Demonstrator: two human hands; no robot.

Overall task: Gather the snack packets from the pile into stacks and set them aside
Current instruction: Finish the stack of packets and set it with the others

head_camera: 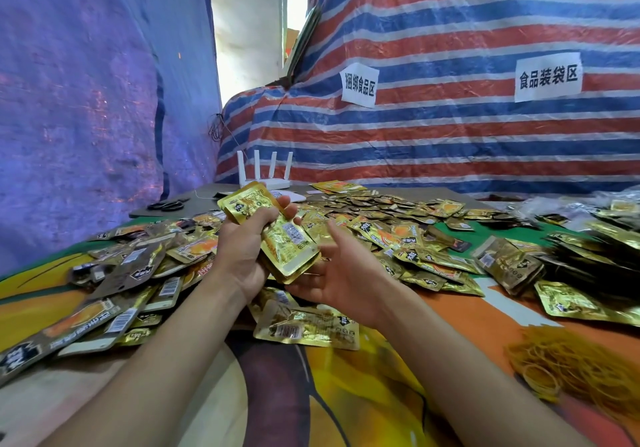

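Gold packets [398, 224], rubber bands [571, 367] around; left hand [239, 249] fingers [268, 216] clamp a stack [289, 244], right hand [336, 273] fingers [341, 235] apart beside it.

router [278, 184] base behind packets [287, 244], rubber bands [568, 367] cropped

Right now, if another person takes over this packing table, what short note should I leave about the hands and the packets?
Left-hand grip: holds a stack of gold foil snack packets.
Right-hand grip: open, palm up, at the stack's lower end.
Loose gold packets lie spread on both sides.
Done: what seem to be stacked packets at the far right.
To do: most of the pile. A heap of yellow rubber bands lies near the right arm.
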